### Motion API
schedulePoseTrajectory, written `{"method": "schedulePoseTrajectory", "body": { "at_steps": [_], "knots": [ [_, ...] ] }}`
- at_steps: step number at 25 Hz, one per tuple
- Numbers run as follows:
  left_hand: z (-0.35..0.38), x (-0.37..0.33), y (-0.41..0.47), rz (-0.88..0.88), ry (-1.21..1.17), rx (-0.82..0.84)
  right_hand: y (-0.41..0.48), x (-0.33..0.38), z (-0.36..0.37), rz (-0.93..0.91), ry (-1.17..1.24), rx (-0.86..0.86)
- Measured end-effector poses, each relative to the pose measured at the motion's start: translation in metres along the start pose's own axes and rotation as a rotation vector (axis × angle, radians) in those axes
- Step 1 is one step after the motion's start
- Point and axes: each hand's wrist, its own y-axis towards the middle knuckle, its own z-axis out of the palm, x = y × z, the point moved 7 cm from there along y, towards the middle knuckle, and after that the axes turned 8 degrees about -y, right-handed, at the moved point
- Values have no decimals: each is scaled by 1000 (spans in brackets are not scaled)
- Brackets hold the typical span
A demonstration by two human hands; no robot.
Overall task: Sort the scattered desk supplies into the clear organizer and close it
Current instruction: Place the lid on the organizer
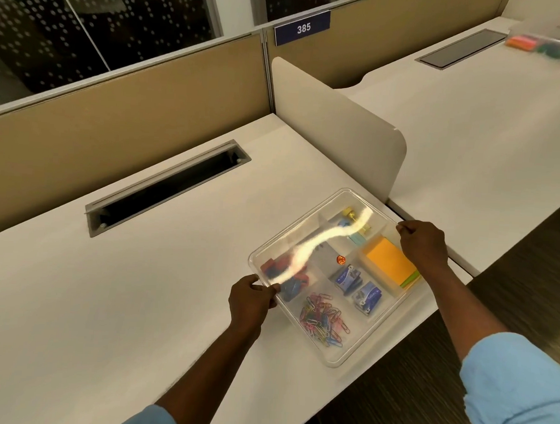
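Observation:
The clear organizer (337,359) sits at the desk's right front corner. Its compartments hold coloured paper clips (323,319), two blue staple boxes (359,285), an orange sticky-note pad (388,258), red and blue items (283,272) and small clips (356,216). A clear lid (307,226) lies tilted over the far half, glare streaking across it. My left hand (251,299) pinches the lid's near-left corner. My right hand (424,242) pinches its far-right corner. Both hands hold the lid over the tray.
A dark cable slot (166,189) is set into the desk behind the organizer. A low white divider (341,127) separates the neighbouring desk, where another clear box (547,42) with coloured items stands far right. Tan partition panels run along the back.

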Motion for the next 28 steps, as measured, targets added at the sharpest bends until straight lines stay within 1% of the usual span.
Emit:
{"method": "schedulePoseTrajectory", "body": {
  "at_steps": [5,9,11,13,17,19,22,24,28],
  "knots": [
    [0,5,8,-32,-67,20,7,-7,6,17,-12,48],
    [-1,13,13,-147,-146,17,15,-14,11,52,32,138],
    [-1,18,15,-203,-186,44,16,-15,15,38,21,199],
    [1,20,17,-237,-211,80,14,-15,17,12,7,222],
    [5,24,19,-300,-243,144,6,-15,17,-30,57,184],
    [7,25,18,-317,-246,171,0,-13,16,-50,45,146],
    [8,25,19,-312,-220,184,-10,-6,11,-125,-82,-22],
    [8,24,19,-287,-193,193,-13,-4,10,-132,-117,-89],
    [11,24,14,-230,-157,173,-11,-12,13,-76,-78,-79]
  ]
}}
